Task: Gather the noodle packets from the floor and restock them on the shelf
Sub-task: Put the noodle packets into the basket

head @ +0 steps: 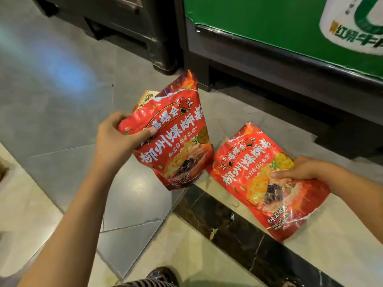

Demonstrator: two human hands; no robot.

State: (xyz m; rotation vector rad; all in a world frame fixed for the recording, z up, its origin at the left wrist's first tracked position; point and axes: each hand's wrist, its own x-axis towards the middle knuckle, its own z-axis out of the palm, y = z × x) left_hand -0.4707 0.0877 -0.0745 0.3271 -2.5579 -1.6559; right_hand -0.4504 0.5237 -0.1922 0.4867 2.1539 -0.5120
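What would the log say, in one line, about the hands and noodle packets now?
left hand: grips raised packet | right hand: pinches edge of floor packet | stage: gathering

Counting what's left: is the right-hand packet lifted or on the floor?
On the floor: the packet lies flat, right hand gripping its edge.
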